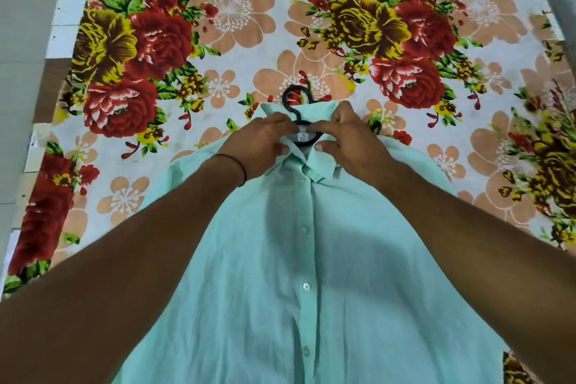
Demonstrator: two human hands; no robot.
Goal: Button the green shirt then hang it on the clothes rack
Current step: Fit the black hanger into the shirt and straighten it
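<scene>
With both arms reaching forward, the hands meet at the collar of the green shirt, which lies flat, front side up, on a floral sheet covering the surface below; can't tell whether that surface is a bed or a desk.

Left hand: fingers curled, pinching the collar fabric on its side of the neck opening, fingertips right next to the hanger neck. Thin dark band on that wrist.

Right hand: fingers curled over the collar's far edge, thumb pressed on the collar near the placket. Closed on cloth, not open.

Black hanger: hook sticks out of the neck opening, lying on the sheet just beyond the collar. Part of the hanger body shows as a dark curve inside the neck, next to a small white label. Rest is hidden under the shirt.

Placket: white buttons run down the centre and the front edges lie closed along the visible run. Collar points folded down. Top button at the collar is under the hands, can't tell its state.

Shirt shoulders spread wide to both sides; the lower hem is out of frame at the bottom edge. Pale floor visible at far left.
</scene>
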